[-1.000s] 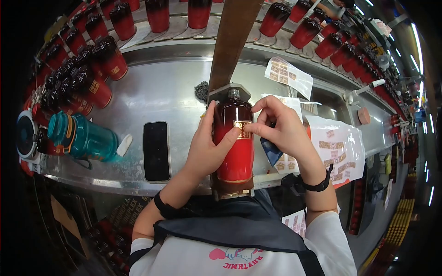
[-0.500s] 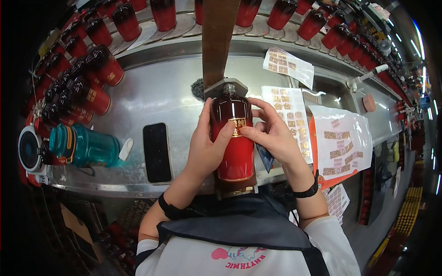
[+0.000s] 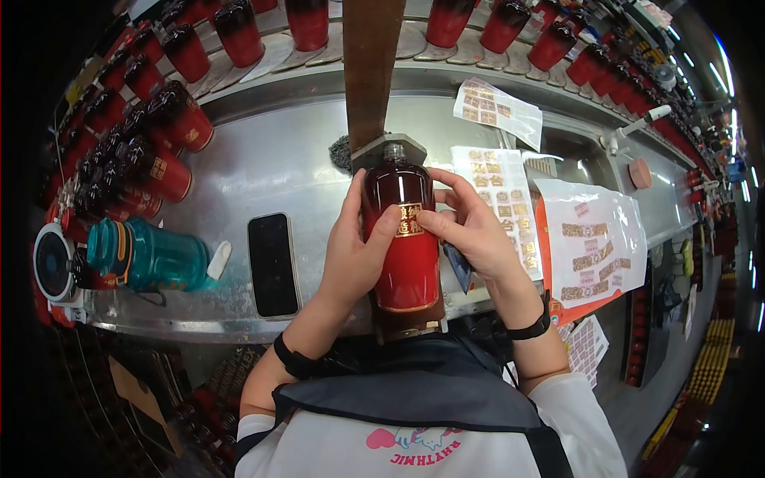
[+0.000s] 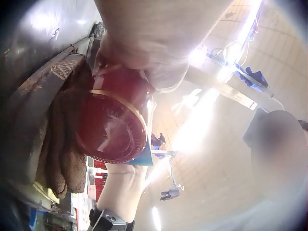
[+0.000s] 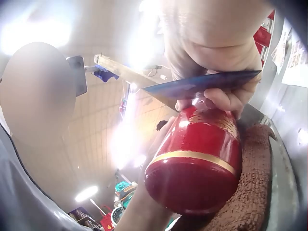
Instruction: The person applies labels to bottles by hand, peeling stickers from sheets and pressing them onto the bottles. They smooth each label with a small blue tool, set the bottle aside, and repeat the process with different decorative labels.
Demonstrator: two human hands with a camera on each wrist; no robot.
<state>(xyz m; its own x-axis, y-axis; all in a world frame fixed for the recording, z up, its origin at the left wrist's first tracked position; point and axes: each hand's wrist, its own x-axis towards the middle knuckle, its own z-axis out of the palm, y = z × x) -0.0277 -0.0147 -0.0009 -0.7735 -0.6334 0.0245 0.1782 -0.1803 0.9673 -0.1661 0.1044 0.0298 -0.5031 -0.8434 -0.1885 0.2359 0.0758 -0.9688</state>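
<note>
A red glass bottle (image 3: pixel 408 275) with a dark top and bare threaded neck lies on a padded rest, neck away from me. My left hand (image 3: pixel 360 247) grips its left side, thumb beside a gold square label (image 3: pixel 409 220) with characters. On the other side, my right hand (image 3: pixel 472 235) presses its thumb on the label's right edge. Its curled fingers hold a thin blue flat piece (image 5: pixel 207 83) with pointed corners. Brown towelling (image 5: pixel 255 178) lies beneath the bottle. The left wrist view shows the bottle's round base (image 4: pixel 113 127).
Label sheets (image 3: pixel 498 199) lie on the metal bench at right, near a printed sheet in plastic (image 3: pixel 594 239). A phone (image 3: pixel 273 264), a teal jug (image 3: pixel 163 255) and grouped bottles (image 3: pixel 163 171) stand left. A brown post (image 3: pixel 370 72) rises ahead, before a line of bottles (image 3: pixel 307 24).
My right hand has come down and in, its thumb moving from beside the label to press on it. More of the label shows. The bottles in the back line have shifted right.
</note>
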